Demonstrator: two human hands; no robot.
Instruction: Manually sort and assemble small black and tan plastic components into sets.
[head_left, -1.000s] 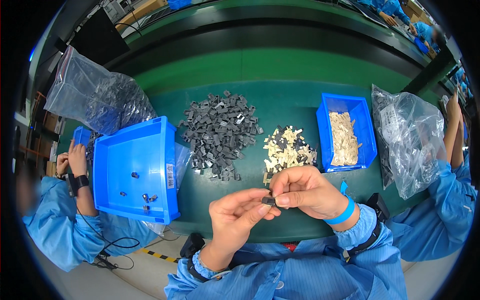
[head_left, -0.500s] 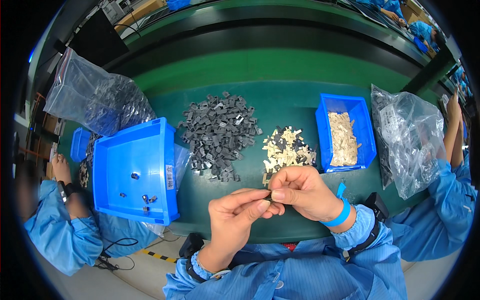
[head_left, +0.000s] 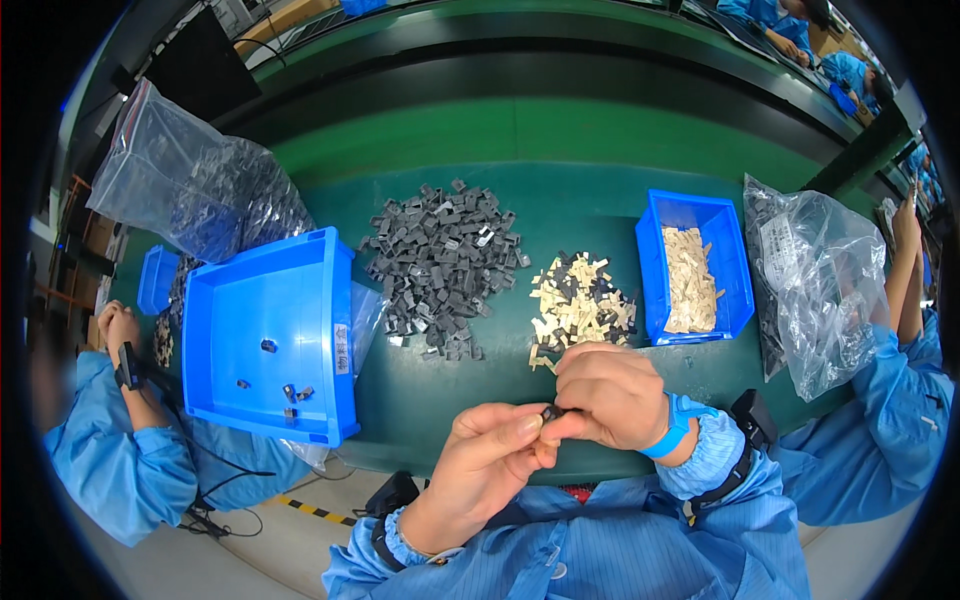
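Above the near edge of the table, my left hand (head_left: 490,445) pinches a small black plastic part (head_left: 551,412) between thumb and fingers. My right hand (head_left: 612,398) meets it from the other side, its fingers curled and closed on the same part. The fingers hide most of the part's shape. Just beyond my right hand lies a pile of small cream and black flat pieces (head_left: 580,300). Farther left is a larger heap of dark grey, clip-like plastic pieces (head_left: 440,265).
At left stands a large blue bin (head_left: 265,400) with several small dark parts inside. A clear bag of dark pieces (head_left: 200,180) leans behind it. Right are a blue box (head_left: 735,270) of cream strips (head_left: 690,280) and another clear bag (head_left: 825,280). Co-workers sit on both sides.
My right hand has turned and its fingers have curled over the part, which now shows darker between the fingertips. My left hand stays nearly in place. The left co-worker's hands have shifted.
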